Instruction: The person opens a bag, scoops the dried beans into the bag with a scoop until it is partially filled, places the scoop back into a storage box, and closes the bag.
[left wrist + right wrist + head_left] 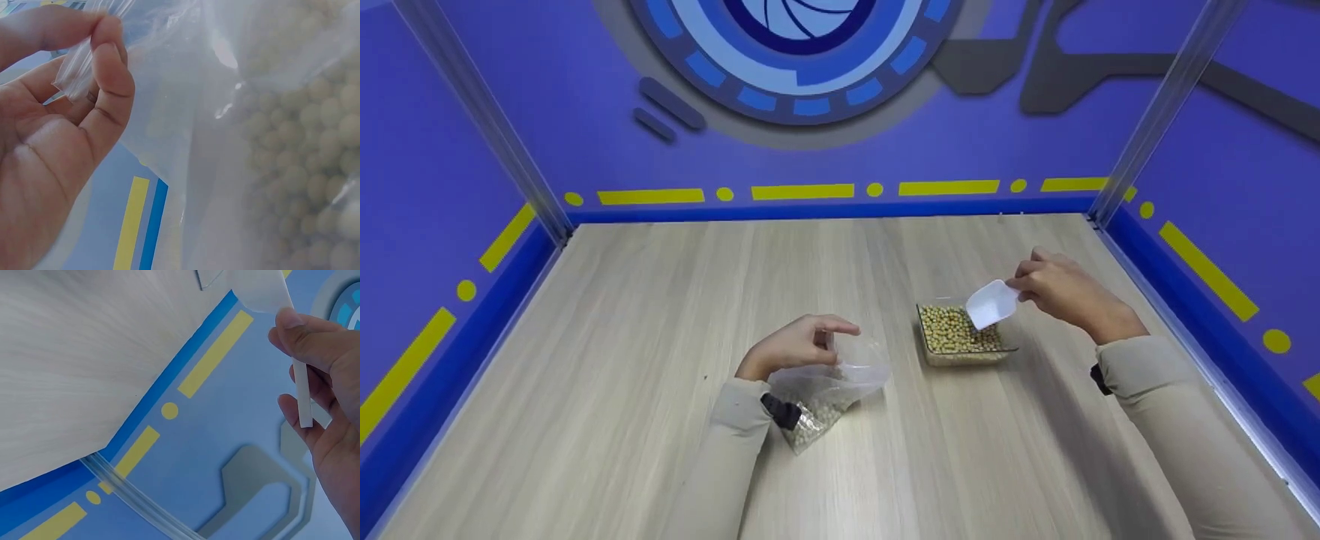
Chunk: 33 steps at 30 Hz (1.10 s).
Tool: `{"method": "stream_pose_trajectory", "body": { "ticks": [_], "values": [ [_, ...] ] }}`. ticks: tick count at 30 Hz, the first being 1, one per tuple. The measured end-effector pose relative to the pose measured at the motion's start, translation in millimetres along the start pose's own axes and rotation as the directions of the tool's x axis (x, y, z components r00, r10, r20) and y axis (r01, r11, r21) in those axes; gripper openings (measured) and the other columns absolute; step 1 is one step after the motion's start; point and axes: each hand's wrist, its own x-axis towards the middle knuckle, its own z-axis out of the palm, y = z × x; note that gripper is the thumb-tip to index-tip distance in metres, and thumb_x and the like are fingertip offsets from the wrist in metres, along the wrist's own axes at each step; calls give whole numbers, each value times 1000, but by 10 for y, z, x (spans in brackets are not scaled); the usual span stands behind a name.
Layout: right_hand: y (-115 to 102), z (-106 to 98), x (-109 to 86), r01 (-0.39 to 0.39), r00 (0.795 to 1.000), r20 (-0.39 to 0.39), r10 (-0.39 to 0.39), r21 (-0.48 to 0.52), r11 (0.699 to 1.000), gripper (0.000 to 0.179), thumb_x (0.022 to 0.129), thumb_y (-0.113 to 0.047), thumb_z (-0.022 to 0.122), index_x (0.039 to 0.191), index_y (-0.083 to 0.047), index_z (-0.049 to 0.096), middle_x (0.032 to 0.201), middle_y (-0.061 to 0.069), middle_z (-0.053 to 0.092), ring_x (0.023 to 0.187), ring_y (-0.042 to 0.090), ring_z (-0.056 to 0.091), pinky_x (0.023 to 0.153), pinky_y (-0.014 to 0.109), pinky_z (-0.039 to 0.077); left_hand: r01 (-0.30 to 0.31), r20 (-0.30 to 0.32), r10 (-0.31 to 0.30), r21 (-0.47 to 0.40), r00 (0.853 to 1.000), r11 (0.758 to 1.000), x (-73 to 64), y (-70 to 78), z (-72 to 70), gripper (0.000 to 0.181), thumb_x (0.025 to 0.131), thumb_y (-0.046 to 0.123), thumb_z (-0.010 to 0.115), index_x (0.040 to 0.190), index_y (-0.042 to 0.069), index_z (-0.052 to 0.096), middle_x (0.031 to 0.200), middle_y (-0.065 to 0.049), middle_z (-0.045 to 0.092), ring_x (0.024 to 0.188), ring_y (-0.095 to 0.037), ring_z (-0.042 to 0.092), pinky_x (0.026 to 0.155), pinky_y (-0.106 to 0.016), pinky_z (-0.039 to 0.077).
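Observation:
My left hand [799,346] pinches the upper edge of a clear plastic bag [859,367], thumb against fingertips. Pale round peas [304,152] fill the lower part of that bag, which slumps on the table under my wrist. With my right hand [1061,289] I grip the handle of a white scoop [991,302], fingers and thumb round it in the right wrist view. The scoop's blade tilts down over a square glass container [969,360] full of yellow-green peas [952,328], its tip overlapping them in the head view.
A light wood table [652,300] carries everything. Blue-purple panels [585,112] with yellow markings enclose it at the back, left and right, joined by metal corner posts [1155,105]. A tiny dark speck [705,377] lies left of the bag.

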Motion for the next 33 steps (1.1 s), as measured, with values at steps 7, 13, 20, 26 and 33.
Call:
{"method": "stream_pose_trajectory", "body": {
  "ticks": [7,13,20,26,33],
  "values": [
    [22,15,-26,6,1000,-18,-7,-50,999,25,64,6,81,87,-4,76,78,11,66,71,26,49,58,38,41,-6,-2,6,-3,1000,1000,3,-11,16,51,82,-5,62,133,-3,55,135,-20,53,70,-11,49,61,-20,40],
    [18,2,-12,2,1000,12,0,-91,996,23,66,5,79,86,-4,75,78,12,66,73,27,49,59,39,40,-6,-2,6,4,1000,1000,12,-18,24,51,82,-5,62,132,-3,55,134,-19,54,71,-10,51,62,-20,42],
    [-11,2,30,-21,996,81,32,-124,992,20,69,5,78,87,-3,75,82,13,68,77,28,51,63,40,46,-17,-1,17,-6,1000,1000,7,-25,7,51,81,-3,63,131,-1,57,132,-18,56,70,-9,51,61,-20,42],
    [-59,46,72,-24,992,120,44,-169,985,20,70,3,79,88,-4,76,84,13,68,78,27,51,64,39,47,-7,-5,7,-4,1000,1000,5,-20,10,51,81,-3,62,131,-1,57,133,-17,55,70,-9,50,61,-20,42],
    [-101,101,107,12,989,144,22,-228,973,20,68,-1,80,86,-7,76,82,11,68,76,26,50,60,37,42,1,4,-1,-7,1000,1000,11,-40,14,52,81,-3,62,133,0,56,129,-16,58,65,-9,47,58,-21,40]
  ]
}}
